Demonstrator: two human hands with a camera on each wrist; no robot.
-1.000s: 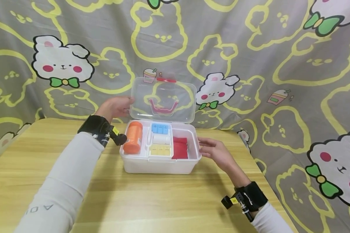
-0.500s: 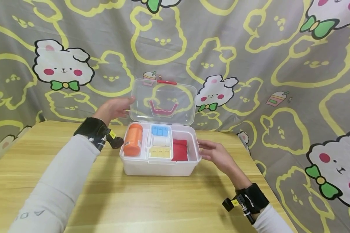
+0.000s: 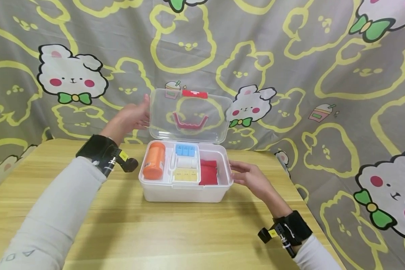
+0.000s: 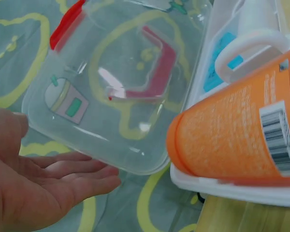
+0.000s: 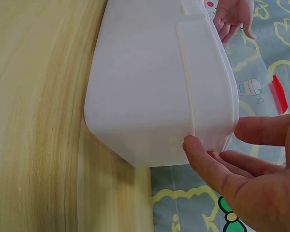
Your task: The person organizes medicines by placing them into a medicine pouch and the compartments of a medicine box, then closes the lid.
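A white plastic box (image 3: 183,193) stands on the table with its clear lid (image 3: 219,112) raised at the back. The lid carries a red latch (image 3: 195,94) and a pink handle (image 3: 190,123). My left hand (image 3: 129,117) is beside the lid's left edge, thumb up and fingers extended, gripping nothing; in the left wrist view its palm (image 4: 34,188) faces up. At the box's right end, my right hand (image 3: 253,180) rests its fingertips on the outer wall. Inside lie an orange bottle (image 3: 154,160) and a tray holding blue (image 3: 185,150) and yellow (image 3: 185,174) pill cases.
A white roll-like item (image 3: 186,162) sits between the pill cases. A red pouch (image 3: 208,173) lies in the right compartment. The wooden table (image 3: 189,232) extends in front of the box, and a patterned cloth (image 3: 121,33) hangs close behind it.
My left hand has shifted slightly left, off the lid's edge, with its thumb raised. The lid has tilted a little and its latch front now shows. My right hand stays in place.
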